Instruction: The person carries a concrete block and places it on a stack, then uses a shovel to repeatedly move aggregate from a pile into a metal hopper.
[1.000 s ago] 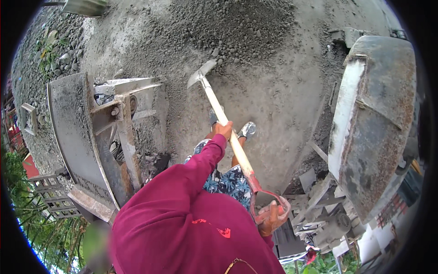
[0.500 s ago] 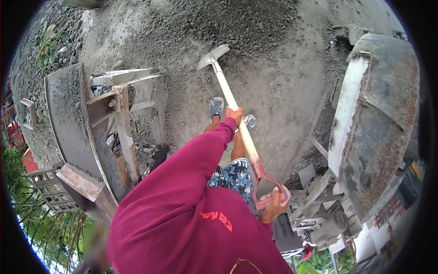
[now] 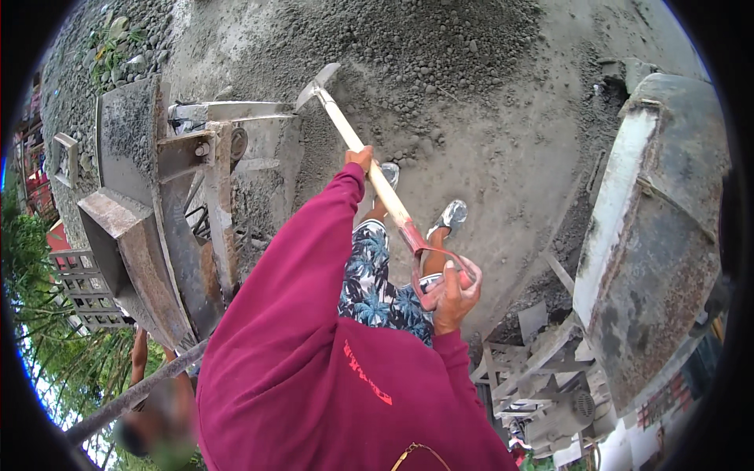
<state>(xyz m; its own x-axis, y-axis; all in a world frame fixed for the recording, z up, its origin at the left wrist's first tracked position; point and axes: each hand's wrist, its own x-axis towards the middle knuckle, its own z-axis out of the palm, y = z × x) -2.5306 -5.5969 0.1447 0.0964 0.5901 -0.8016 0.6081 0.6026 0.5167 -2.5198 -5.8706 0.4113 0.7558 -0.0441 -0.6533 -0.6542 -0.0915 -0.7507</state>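
Observation:
A shovel point(image 3: 390, 194) with a pale wooden shaft and a red D-shaped grip slants across the view, blade forward and to the left. My left hand point(image 3: 360, 158) is wrapped round the middle of the shaft. Higher up, my right hand point(image 3: 455, 298) is closed on the red grip, near my waist. The metal blade point(image 3: 317, 85) stays beside the left edge of a gravel pile point(image 3: 448, 47); it looks bare, and whether it touches the ground I cannot tell.
A curved metal chute point(image 3: 129, 141) on a frame stands at left. At right is a large rusty metal hopper point(image 3: 652, 259) with machinery and a motor point(image 3: 569, 408) below. Behind me on the left, another person point(image 3: 153, 408) is near a grey pole point(image 3: 145, 385).
The shovel has swung left, its blade closer to the left frame, and both my hands have moved left with it. My feet have shifted. More of the other person shows at lower left.

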